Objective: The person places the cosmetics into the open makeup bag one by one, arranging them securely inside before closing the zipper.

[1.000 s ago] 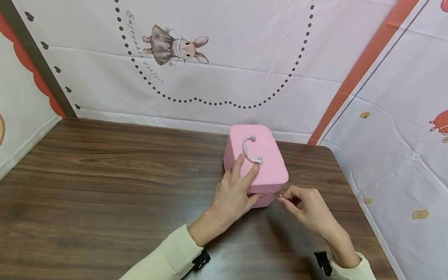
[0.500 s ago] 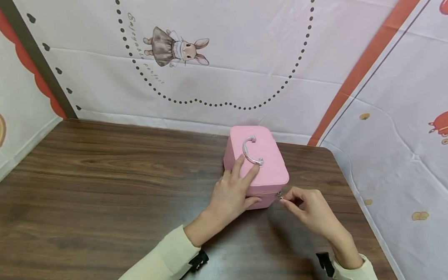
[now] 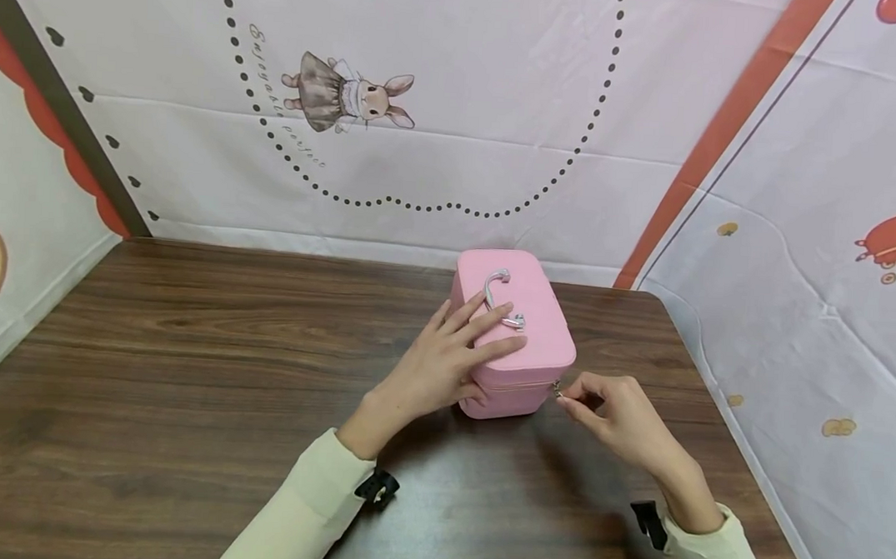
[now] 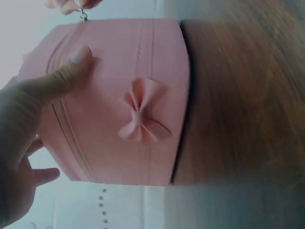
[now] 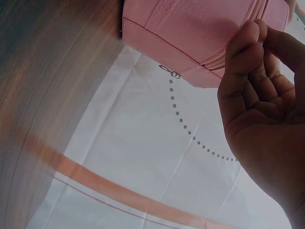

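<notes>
Head view: pink case (image 3: 516, 341) stands on the surface (image 3: 188, 385) near its far right corner. Your left hand (image 3: 444, 367) lies on the lid beside the handle (image 3: 501, 298), fingers straight, steadying the case. Your right hand (image 3: 610, 416) pinches the zip pull (image 3: 557, 389) at the near right corner.

Left wrist view: your thumb (image 4: 57, 81) presses the case's front above the bow (image 4: 142, 117).

Right wrist view: your right-hand fingers (image 5: 248, 47) curl against the case; a second pull (image 5: 170, 71) hangs free.
</notes>
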Demonstrator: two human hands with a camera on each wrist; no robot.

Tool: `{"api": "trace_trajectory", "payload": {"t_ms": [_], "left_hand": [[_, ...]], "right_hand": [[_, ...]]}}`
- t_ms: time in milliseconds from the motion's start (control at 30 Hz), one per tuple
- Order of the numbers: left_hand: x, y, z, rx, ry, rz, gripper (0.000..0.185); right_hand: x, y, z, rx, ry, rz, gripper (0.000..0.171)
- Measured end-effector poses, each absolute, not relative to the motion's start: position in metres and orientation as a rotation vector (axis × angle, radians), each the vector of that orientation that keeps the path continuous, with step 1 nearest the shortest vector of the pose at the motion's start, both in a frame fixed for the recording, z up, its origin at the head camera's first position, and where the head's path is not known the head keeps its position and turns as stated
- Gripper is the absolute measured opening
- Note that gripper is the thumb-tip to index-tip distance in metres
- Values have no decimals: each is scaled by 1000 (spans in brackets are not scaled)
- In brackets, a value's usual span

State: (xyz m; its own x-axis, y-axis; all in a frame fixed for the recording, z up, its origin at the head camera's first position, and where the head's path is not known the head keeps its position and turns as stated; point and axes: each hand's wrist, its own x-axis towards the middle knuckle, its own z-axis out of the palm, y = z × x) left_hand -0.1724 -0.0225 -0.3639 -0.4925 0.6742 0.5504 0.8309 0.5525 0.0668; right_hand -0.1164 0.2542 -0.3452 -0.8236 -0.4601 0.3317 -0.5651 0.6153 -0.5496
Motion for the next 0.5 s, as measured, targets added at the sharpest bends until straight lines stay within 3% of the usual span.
{"api": "trace_trajectory", "payload": {"t_ms": [233,500], "left_hand": [[-185,-24,-373,-1283,-2195,-562,88],[-178,-18,-373,-1175,-2116,-413,86]], "right_hand": [[-117,254,-345,832,-2707,1008,22],[-118,257,-346,789,-2687,944,20]]}}
